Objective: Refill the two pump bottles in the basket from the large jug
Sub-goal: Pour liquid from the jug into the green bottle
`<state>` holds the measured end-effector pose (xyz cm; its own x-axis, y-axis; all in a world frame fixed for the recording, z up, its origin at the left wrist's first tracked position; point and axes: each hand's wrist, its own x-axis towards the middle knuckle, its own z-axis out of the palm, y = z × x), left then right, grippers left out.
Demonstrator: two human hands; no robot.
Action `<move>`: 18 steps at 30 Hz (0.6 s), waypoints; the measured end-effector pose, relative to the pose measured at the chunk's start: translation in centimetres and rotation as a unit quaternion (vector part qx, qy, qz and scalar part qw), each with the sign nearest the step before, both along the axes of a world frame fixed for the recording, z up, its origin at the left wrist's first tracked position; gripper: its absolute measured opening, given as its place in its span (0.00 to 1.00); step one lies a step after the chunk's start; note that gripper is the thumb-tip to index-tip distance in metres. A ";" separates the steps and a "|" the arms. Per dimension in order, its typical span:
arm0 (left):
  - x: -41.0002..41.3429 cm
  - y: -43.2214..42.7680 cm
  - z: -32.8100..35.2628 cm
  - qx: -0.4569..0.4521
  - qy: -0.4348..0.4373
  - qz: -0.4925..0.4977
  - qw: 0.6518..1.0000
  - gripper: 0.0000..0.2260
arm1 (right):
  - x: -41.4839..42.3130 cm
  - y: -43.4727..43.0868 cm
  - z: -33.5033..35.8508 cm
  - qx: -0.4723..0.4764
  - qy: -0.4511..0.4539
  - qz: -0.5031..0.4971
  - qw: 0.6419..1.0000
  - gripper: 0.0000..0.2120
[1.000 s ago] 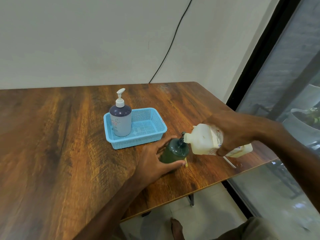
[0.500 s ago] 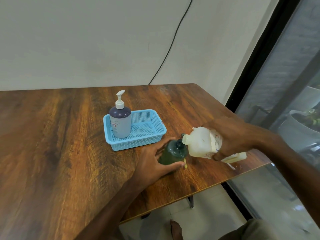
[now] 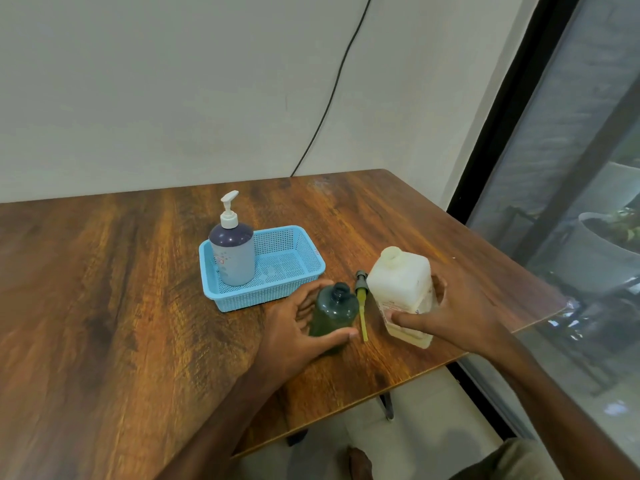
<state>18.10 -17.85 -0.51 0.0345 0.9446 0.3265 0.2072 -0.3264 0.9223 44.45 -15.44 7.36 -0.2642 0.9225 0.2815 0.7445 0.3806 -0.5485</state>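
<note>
Cream plastic jug [image 3: 401, 289], tipped over the green bottle [image 3: 334, 310] a moment ago, now stands upright on the table [image 3: 104, 289], long axis vertical, open neck up, so this pour looks done. The right hand [image 3: 457, 317] curls round its side; the left hand [image 3: 294, 327] grips the uncapped green bottle, just outside the basket [image 3: 221, 299], its pump [image 3: 361, 299] lying flat between them.
</note>
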 end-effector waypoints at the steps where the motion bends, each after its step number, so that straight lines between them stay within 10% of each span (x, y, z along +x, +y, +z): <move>1: 0.0 -0.1 0.0 -0.006 -0.003 0.002 1.000 0.36 | 0.0 0.0 -0.6 -0.003 0.021 -0.015 1.000 0.38; 18: 0.3 -0.1 0.0 -0.023 -0.016 0.027 0.999 0.35 | 0.5 1.9 -7.6 -0.038 0.265 -0.140 0.953 0.40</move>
